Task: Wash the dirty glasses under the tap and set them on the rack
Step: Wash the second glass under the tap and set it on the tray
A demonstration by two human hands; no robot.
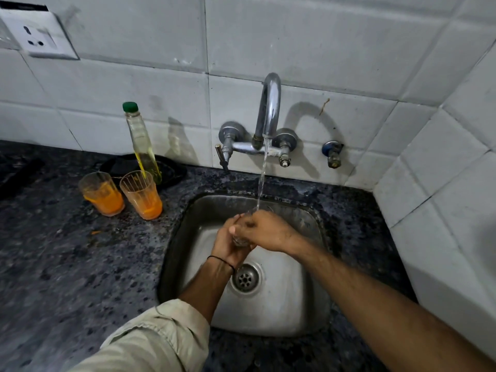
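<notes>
Nearest: pale sleeve (150, 342) on the left forearm, coming in from 7 o'clock. Bare right forearm came in from 4 o'clock. Both met over the sink (268, 315), just past the drain (245, 277).

Left hand (228, 244), thin black band at the wrist, was wrapped round a clear glass (239, 241) from the 9 o'clock side. Right hand (267, 232) lay across the top from 3 o'clock, fingers curled over the mouth. Most of the glass was hidden; only its lower part showed between the hands. The water stream (261, 183) landed at the knuckles, right by the mouth.

Step, as judged: rinsing and rubbing this glass under the flow.

On the counter (67, 264), at 10 o'clock from the sink: a dirty glass (102, 196) and, just beside it, a second dirty glass (141, 196). Both stood upright, with orange dregs at the bottom and streaks up the walls. Behind them was a bottle (142, 146) with a green cap and yellow liquid low down. Tap (268, 108) at 12 o'clock on the tiled wall, running.

No rack in view. The next move likely calls for tipping the water out, keeping a firm hold on the wet glass, and turning to find the rack. Two glasses left to wash.
</notes>
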